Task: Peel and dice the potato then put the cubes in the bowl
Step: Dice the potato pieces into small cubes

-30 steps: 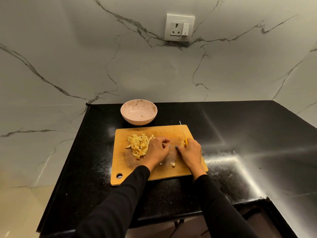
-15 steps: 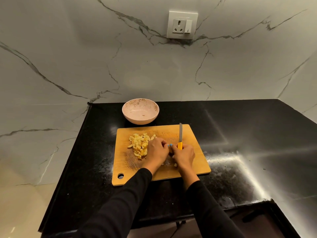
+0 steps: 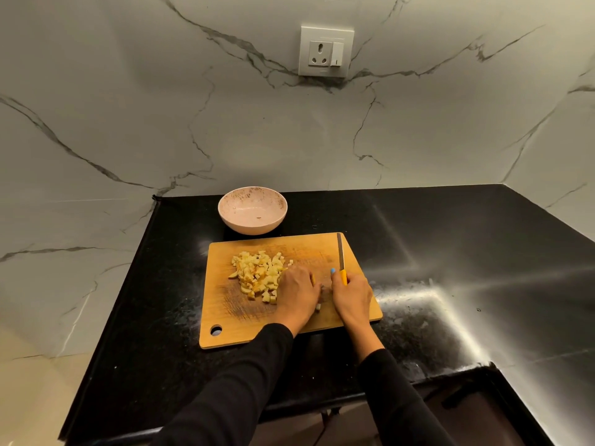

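Black counter [image 3: 450,252] fills lower frame, wide bare stretch right of centre. Wooden cutting board [image 3: 225,320] centre, near edge close to counter's front edge. Pink bowl [image 3: 252,209] just above board's top edge, apart. Diced potato pile [image 3: 257,275] upper-left on board. Left hand [image 3: 297,292] beside pile, fingers curled down, grip unclear. Right hand [image 3: 351,292] grips knife [image 3: 340,252], blade toward board's top-right corner

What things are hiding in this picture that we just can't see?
- Head view: what lies under the left hand on the cutting board; the hand covers it.
- The knife handle, mostly wrapped by the right hand.
- The speck inside the bowl: too small to name.
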